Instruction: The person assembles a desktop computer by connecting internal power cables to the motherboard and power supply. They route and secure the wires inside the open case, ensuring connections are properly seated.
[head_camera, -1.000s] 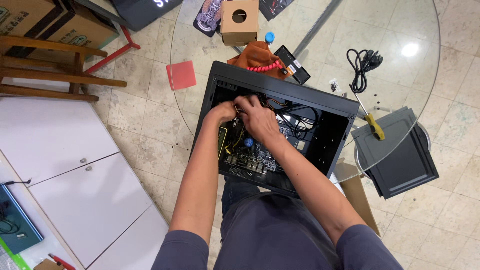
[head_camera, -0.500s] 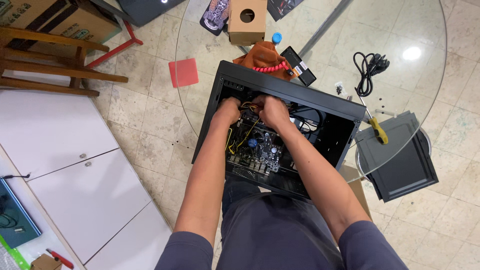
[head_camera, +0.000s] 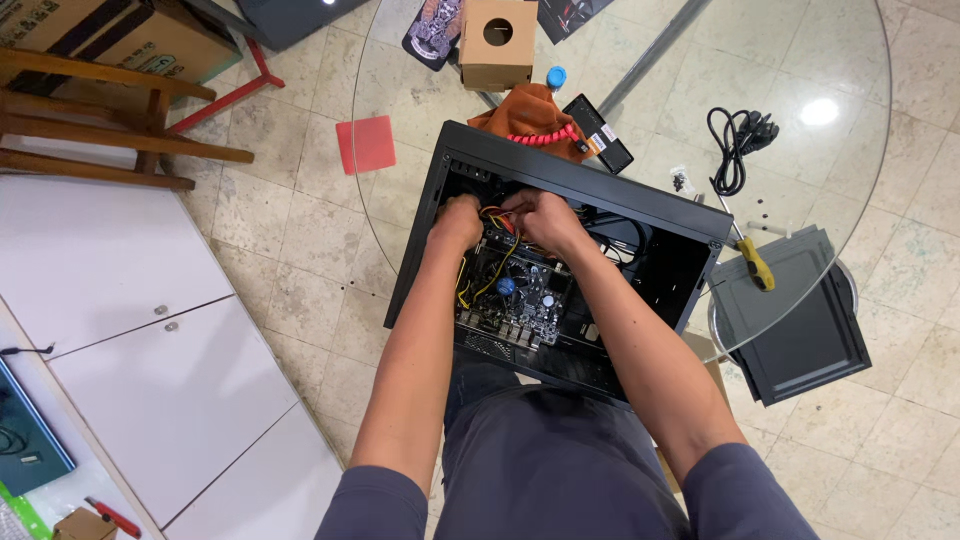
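Round glass table (head_camera: 800, 60) over a tiled floor, open black computer case (head_camera: 560, 190) lying on it.
Both hands work inside the case's far end; left hand (head_camera: 457, 222) and right hand (head_camera: 540, 220) curl around coloured wires (head_camera: 497, 222) above the motherboard (head_camera: 515, 290), exact pinch hidden; yellow-handled screwdriver (head_camera: 752, 262) lies just right of the case.

Both forearms are reaching forward and angling in toward each other, bare from short sleeves down. The left hand (head_camera: 458, 222) is curling with knuckles up, fingers bent downward. The right hand (head_camera: 540, 220) is sitting just beside it, almost touching, its fingers tucked under and pinching.
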